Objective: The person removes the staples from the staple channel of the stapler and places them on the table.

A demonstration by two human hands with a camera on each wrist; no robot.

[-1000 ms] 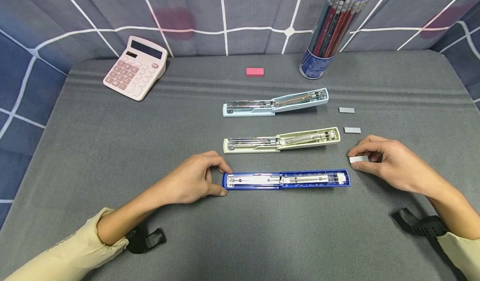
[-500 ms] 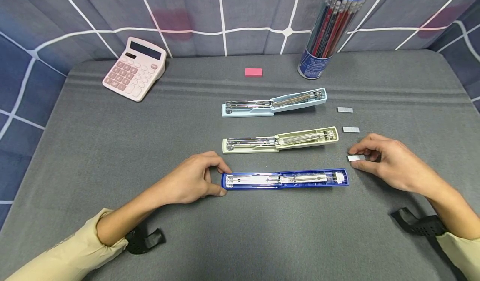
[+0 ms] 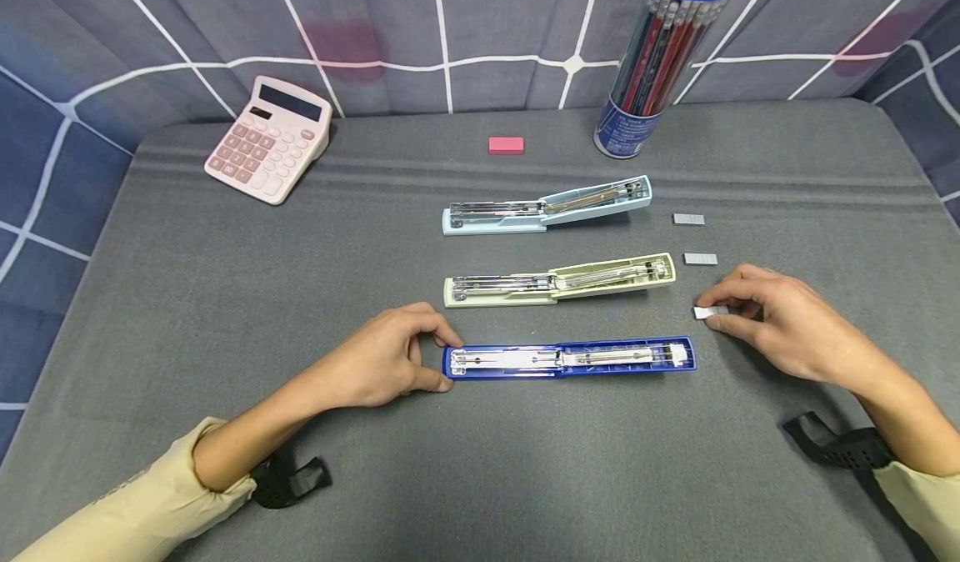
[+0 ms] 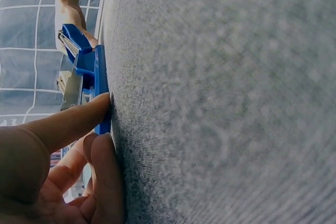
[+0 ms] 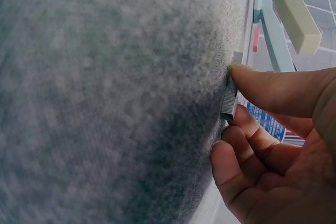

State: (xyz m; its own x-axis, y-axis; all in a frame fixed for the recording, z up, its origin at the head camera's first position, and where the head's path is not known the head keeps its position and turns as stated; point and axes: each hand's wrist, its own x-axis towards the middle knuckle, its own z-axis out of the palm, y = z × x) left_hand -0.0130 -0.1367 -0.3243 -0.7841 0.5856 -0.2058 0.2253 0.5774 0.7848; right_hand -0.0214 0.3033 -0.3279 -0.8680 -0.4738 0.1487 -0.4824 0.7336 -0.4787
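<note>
An opened-out blue stapler (image 3: 558, 360) lies on the grey cloth, its metal staple channel exposed. My left hand (image 3: 382, 358) holds its left end between thumb and index finger; the left wrist view shows the thumb on the blue base (image 4: 101, 77). Beyond the stapler's right end, my right hand (image 3: 780, 320) pinches a short strip of staples (image 3: 705, 313) with thumb and fingers. In the right wrist view the staple strip (image 5: 229, 95) is at the cloth surface, its ridged side showing. Two similar staple strips, a nearer one (image 3: 701, 259) and a farther one (image 3: 688, 219), lie just beyond that hand.
Behind the blue stapler lie an opened pale green stapler (image 3: 517, 299) and an opened light blue stapler (image 3: 510, 228). Farther back are a pink eraser (image 3: 506, 145), a pink calculator (image 3: 270, 141) and a tall pencil tub (image 3: 626, 132). A tiled-pattern curtain (image 3: 502, 37) borders the far edge.
My right hand has shifted the pinched staple strip slightly forward, and its fingers cover a little more of it. The left hand keeps its hold on the blue stapler.
</note>
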